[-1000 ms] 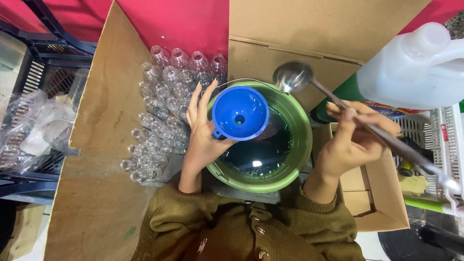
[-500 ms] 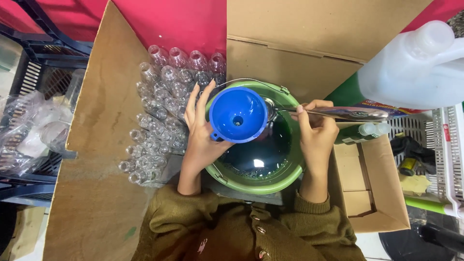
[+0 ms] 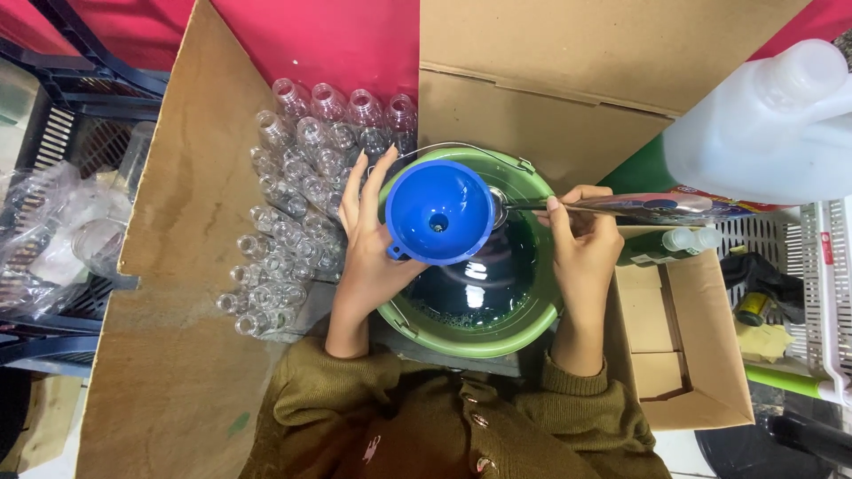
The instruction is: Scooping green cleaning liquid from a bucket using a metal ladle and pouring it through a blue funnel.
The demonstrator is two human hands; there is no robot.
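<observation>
Left hand (image 3: pixel 368 257) is clamped around something hidden beneath the round blue plastic funnel (image 3: pixel 439 211), steadying it over the green plastic bucket (image 3: pixel 524 321) of dark liquid. Right hand (image 3: pixel 581 244) is closed on the long metal ladle (image 3: pixel 612 206), bowl at the funnel's rim. Clear empty plastic bottles (image 3: pixel 297 177) crowd the bucket's left edge; a white plastic jug (image 3: pixel 763 133) overhangs the open cardboard box (image 3: pixel 688 355).

Olive-green knitted cardigan (image 3: pixel 444 426) with ribbed cuffs, small buttons; bare hands.

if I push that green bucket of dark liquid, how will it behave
The green bucket looks well filled with dark liquid, so probably heavy and slow to slide. A quick shove would likely slosh it. Its broad round shape suggests it won't tip easily.
</observation>
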